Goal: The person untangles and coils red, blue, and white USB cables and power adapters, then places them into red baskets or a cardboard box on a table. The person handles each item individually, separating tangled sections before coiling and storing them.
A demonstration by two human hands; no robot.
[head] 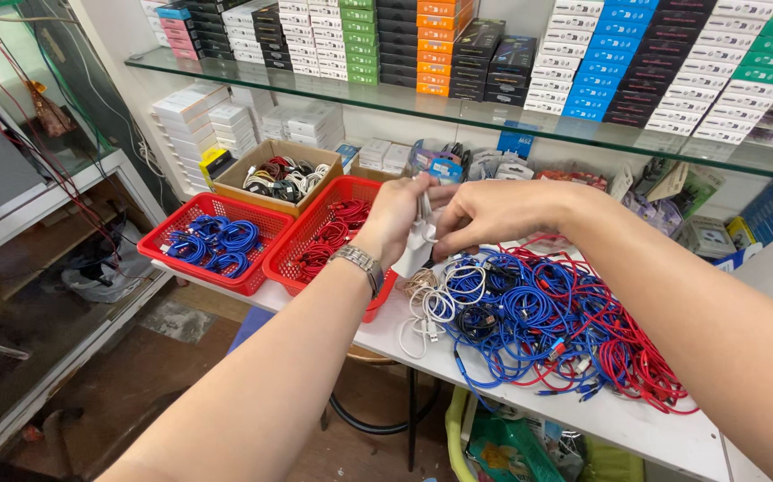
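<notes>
The scene is seen from a single head-worn camera, pointed forward and down across the white table [636, 428]. Both forearms are taken in from the near bottom edge, so the view sits close above the hands. The red baskets [212, 234] are framed left of centre, the cable pile [547, 321] right of centre. The glass shelf [493, 120] of stacked boxes is caught at the far top, the floor at the near left. No second view is given.

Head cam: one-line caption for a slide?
Left hand and right hand pinch a white cable above a tangled cable pile, beside two red baskets of sorted cables.
</notes>
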